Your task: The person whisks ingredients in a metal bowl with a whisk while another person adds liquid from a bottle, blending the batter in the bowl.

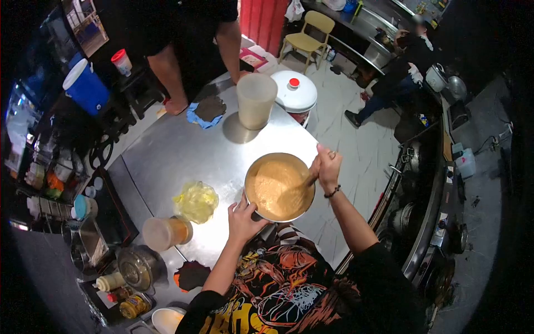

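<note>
A round metal bowl (274,216) of thick orange-tan mixture stands at the near right edge of the steel table (150,156). My left hand (243,220) grips its near left rim, the thumb toward the inside. At the bowl's right side my right hand (328,166) is closed round the upper end of a brown wooden utensil (312,173), whose lower end dips into the mixture. Left of the bowl lies a crumpled clear plastic bag (196,202) with something yellow in it. Beyond the bowl stands a tall translucent container (256,101).
A lidded tub (167,232) lies near the table's left edge, by sauce jars (135,305). Across the table a person (183,44) leans on it beside a dark cloth (210,108). A white lidded pot (296,92) stands behind; another person (397,67) is far right.
</note>
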A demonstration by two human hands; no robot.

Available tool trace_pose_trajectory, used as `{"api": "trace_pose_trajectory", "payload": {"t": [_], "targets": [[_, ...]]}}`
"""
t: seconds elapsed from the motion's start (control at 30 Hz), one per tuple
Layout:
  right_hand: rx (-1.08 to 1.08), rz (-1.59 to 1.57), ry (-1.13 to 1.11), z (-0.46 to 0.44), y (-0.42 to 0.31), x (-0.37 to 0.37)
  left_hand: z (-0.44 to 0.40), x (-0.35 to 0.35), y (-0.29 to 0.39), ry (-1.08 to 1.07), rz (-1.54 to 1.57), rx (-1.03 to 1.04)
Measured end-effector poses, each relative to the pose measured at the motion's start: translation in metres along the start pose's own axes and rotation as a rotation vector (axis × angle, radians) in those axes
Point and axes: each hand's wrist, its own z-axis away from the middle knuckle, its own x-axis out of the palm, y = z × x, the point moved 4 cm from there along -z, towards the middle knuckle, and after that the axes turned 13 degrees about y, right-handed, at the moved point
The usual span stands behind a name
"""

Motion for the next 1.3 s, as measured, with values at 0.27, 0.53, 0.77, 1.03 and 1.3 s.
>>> {"api": "trace_pose_trajectory", "payload": {"t": [0.27,0.53,0.77,1.03,1.3], "targets": [[-0.102,-0.196,0.116,0.057,0.028,0.055,-0.001,0.003,0.006,0.003,0.089,0.165],[-0.160,0.088,0.093,0.003,-0.007,0.025,0.004,0.001,0.009,-0.068,-0.043,-0.002],[0.152,-0.106,0.223,0.048,0.013,0.015,0.009,0.012,0.002,-0.037,0.013,-0.014],[-0.792,0.123,-0.515,0.068,-0.020,0.095,0.013,0.012,0.001,0.029,-0.067,0.049],[-0.139,0.266,-0.155,-0.005,-0.009,0.038,0.007,0.010,0.011,-0.006,-0.038,-0.031]]}}
